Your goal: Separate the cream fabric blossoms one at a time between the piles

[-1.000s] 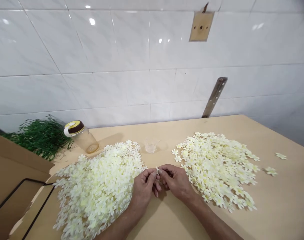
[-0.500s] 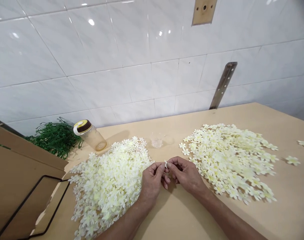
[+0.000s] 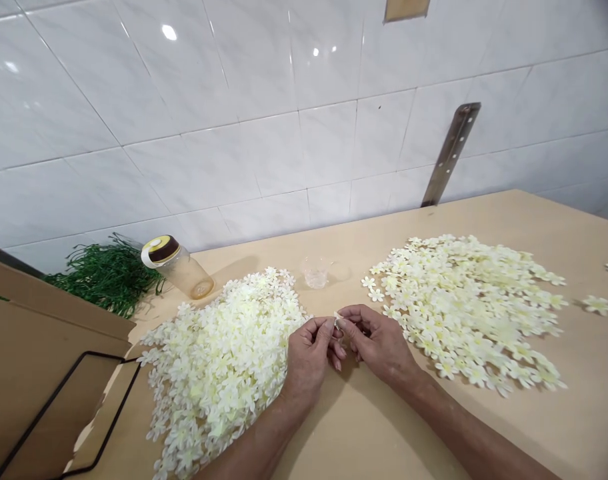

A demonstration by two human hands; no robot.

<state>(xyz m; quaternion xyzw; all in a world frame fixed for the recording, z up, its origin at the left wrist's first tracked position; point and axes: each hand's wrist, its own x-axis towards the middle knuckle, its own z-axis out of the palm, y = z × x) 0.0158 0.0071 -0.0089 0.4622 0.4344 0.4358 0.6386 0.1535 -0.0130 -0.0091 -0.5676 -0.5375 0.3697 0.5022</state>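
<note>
My left hand (image 3: 309,357) and my right hand (image 3: 377,340) meet over the middle of the tan table (image 3: 364,433). Both pinch one small cream fabric flower (image 3: 337,320) between thumbs and fingertips. A thick heap of cream flowers (image 3: 219,360) lies just left of my left hand. A flatter spread of cream flowers (image 3: 469,307) lies to the right of my right hand. A small clear plastic cup (image 3: 316,272) stands behind the hands, between the two piles.
A tipped clear bottle with a brown and white lid (image 3: 177,265) lies at the back left beside green artificial foliage (image 3: 107,273). A cardboard box with a black wire frame (image 3: 44,373) fills the left. Two stray flowers (image 3: 597,304) lie far right. White tiled wall behind.
The view has tilted and shifted, so everything sits slightly higher and to the right. Both hands stay together, pinching the same small flower.
</note>
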